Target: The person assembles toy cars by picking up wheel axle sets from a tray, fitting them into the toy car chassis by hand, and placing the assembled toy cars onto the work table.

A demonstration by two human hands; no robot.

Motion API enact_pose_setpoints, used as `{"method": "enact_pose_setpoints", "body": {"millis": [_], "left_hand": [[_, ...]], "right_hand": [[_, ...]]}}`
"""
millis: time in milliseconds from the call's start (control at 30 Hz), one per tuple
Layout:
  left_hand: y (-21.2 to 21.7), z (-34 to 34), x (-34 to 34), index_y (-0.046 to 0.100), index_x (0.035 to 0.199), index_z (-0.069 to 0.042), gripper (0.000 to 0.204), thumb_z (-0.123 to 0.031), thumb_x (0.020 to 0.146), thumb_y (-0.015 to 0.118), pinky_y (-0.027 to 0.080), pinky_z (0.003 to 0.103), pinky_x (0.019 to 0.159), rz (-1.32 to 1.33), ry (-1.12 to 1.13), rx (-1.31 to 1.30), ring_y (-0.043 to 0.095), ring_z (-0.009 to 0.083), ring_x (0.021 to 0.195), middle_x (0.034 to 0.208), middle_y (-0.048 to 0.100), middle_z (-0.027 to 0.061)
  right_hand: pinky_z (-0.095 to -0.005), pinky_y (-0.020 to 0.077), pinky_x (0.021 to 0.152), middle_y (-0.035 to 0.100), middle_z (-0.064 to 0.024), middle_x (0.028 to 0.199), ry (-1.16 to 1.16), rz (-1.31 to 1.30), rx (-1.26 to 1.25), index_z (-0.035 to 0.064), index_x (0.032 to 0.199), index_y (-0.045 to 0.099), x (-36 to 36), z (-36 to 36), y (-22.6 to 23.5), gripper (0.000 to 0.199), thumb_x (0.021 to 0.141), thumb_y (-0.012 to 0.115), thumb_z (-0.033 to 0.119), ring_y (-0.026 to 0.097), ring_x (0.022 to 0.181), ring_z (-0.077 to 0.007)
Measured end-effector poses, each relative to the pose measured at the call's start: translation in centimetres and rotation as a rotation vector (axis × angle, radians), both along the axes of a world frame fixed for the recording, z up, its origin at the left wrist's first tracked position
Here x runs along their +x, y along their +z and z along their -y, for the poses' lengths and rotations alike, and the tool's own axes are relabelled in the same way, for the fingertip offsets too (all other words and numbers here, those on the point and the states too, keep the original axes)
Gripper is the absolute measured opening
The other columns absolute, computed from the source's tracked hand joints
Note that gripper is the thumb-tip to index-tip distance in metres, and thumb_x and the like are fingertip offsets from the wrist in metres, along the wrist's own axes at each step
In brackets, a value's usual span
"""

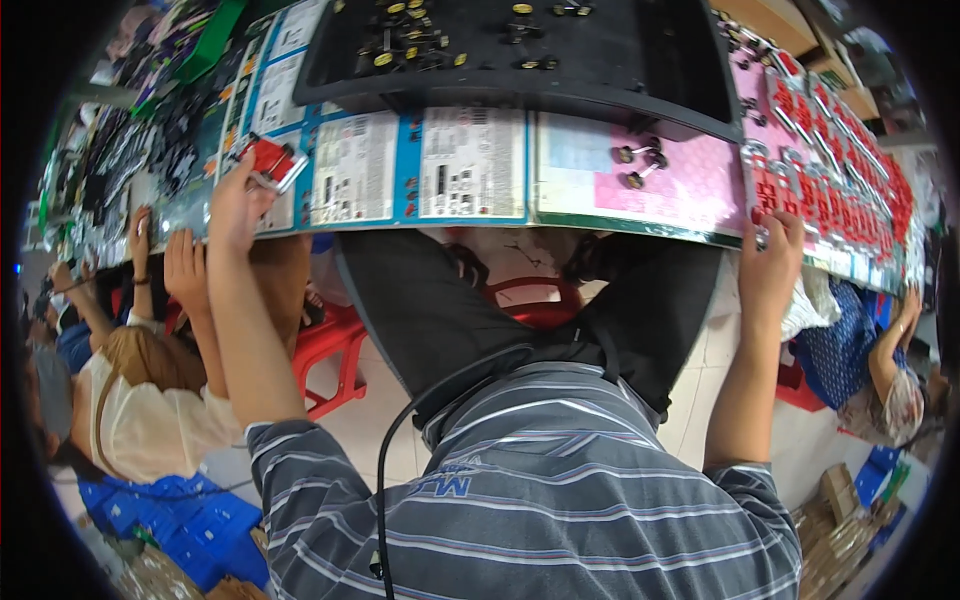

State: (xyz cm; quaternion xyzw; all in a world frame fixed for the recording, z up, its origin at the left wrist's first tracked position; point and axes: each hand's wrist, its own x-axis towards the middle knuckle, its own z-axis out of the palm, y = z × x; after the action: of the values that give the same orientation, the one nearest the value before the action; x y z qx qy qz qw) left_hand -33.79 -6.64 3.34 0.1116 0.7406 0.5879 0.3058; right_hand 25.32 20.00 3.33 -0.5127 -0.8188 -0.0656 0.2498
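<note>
Striped shirt (560, 485) filling the near view, the left hand (234, 205) is pinching a red pack (268, 160) at the left tabletop (200, 208), any slackening risking a drop, while the right hand (770, 250) is hovering half-curled, hold unclear, risking jostling right-side red rows (831, 208).

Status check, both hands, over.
Left hand holding red-and-silver piece. Right hand at row of red pieces, grip unclear. Loose wheels on pink sheet between hands.
</note>
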Motion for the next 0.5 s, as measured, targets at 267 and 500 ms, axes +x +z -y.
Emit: {"method": "enact_pose_setpoints", "body": {"millis": [267,500], "left_hand": [[2.4,0.0,10.7,0.063,0.107,-0.003,0.036,-0.037,0.098,0.063,0.039,0.02,0.057,-0.518,0.203,0.072,0.05,0.0061,0.062,0.085,0.062,-0.0002],[-1.1,-5.4,34.6,0.046,0.137,-0.006,0.055,-0.026,0.094,0.072,0.049,0.023,0.056,0.947,-0.521,0.708,0.063,0.0118,0.075,0.126,0.059,0.0184]], "right_hand": [[-0.0255,0.0478,0.069,0.061,-0.0084,0.096,0.086,-0.558,-0.227,-0.004,0.085,0.063,-0.5,4.9,3.0,0.009,0.09,0.069,0.001,0.059,0.08,-0.0137],[-0.037,0.0533,0.082,0.066,-0.0145,0.1,0.796,-0.573,-0.492,-0.0002,0.092,0.069,-6.8,9.2,5.2,0.019,0.078,0.078,0.009,0.065,0.092,-0.0268]]}}
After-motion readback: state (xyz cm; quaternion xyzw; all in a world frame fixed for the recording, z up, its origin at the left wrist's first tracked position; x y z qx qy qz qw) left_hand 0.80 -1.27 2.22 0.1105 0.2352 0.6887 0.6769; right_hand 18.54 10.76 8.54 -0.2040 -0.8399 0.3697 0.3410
